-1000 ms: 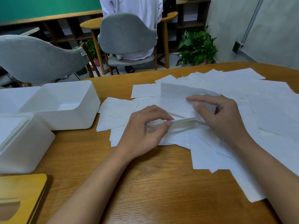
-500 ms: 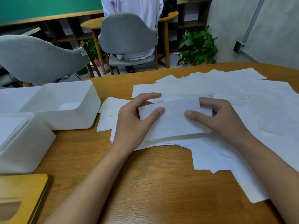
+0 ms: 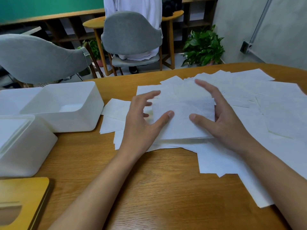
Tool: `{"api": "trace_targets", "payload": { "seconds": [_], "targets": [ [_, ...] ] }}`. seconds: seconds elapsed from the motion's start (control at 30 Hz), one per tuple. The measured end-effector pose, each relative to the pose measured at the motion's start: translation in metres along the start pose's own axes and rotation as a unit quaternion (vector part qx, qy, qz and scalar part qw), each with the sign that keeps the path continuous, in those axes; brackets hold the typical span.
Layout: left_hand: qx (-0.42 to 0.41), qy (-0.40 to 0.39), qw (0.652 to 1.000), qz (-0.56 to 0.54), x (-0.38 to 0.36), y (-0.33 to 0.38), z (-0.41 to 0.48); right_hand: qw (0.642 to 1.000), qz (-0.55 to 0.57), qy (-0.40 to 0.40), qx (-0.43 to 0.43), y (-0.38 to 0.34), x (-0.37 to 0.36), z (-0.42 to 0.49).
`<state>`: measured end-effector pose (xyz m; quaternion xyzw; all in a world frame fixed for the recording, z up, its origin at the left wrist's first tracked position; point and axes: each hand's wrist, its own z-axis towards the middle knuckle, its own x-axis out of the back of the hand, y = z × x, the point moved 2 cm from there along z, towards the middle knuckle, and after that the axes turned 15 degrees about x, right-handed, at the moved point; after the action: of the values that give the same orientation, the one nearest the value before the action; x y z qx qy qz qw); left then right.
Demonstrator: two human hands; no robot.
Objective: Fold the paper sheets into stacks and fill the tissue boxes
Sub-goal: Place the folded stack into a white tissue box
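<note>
The left hand (image 3: 141, 125) and right hand (image 3: 224, 122) have opened, fingers (image 3: 150, 94) lifted off the folded sheet (image 3: 182, 120).

Folded sheet (image 3: 182, 122) in front of me: white, faint greyish embossed mottling. Loose sheets (image 3: 274, 110) around it: same white, plain. Bench (image 3: 166, 188): warm orange-brown wood, darker grain streaks. Open tissue box (image 3: 66, 120) at my left: milky white, unmarked. Nearer tissue box (image 3: 25, 150): same milky white. Lid (image 3: 23, 195) at my near left: honey-yellow wood, fine grain. Chairs (image 3: 131, 32) beyond bench: grey fabric, brown wooden legs. Plant (image 3: 204, 47): glossy green leaves. Far wall (image 3: 41, 5): teal green. Side wall (image 3: 282, 22) at my right: pale grey.
</note>
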<state>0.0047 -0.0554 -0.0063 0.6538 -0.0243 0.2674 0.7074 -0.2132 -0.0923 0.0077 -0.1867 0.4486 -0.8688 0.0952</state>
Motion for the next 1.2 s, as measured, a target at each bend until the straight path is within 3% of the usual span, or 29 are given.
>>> {"api": "trace_targets", "payload": {
  "seconds": [0.13, 0.33, 0.4, 0.53, 0.67, 0.77, 1.03, 1.2],
  "targets": [
    [0.123, -0.122, 0.978, -0.118, -0.004, 0.004, -0.002, 0.997, 0.060, 0.042, -0.006, 0.000, 0.005, 0.002],
    [0.081, -0.109, 0.975, -0.175, -0.008, 0.003, -0.005, 1.000, -0.011, -0.011, -0.007, 0.000, 0.005, 0.003],
    [0.051, -0.082, 0.985, -0.140, -0.008, 0.001, -0.004, 0.999, -0.033, -0.019, -0.012, 0.004, 0.004, 0.002],
    [-0.087, 0.008, 0.994, 0.072, -0.010, -0.007, -0.004, 0.991, -0.111, 0.067, 0.006, 0.015, 0.009, 0.001],
    [-0.156, -0.059, 0.970, 0.177, -0.015, -0.014, -0.005, 0.983, -0.153, 0.105, 0.010, 0.020, 0.016, 0.001],
    [-0.152, -0.094, 0.961, 0.209, -0.020, -0.018, -0.008, 0.980, -0.180, 0.080, 0.016, 0.022, 0.011, 0.000],
    [-0.249, -0.042, 0.943, 0.216, -0.024, -0.018, -0.008, 0.981, -0.183, 0.058, 0.024, 0.025, 0.009, 0.001],
    [-0.206, -0.094, 0.950, 0.217, -0.022, -0.018, -0.007, 0.982, -0.182, 0.046, 0.021, 0.024, 0.007, 0.002]
  ]
}}
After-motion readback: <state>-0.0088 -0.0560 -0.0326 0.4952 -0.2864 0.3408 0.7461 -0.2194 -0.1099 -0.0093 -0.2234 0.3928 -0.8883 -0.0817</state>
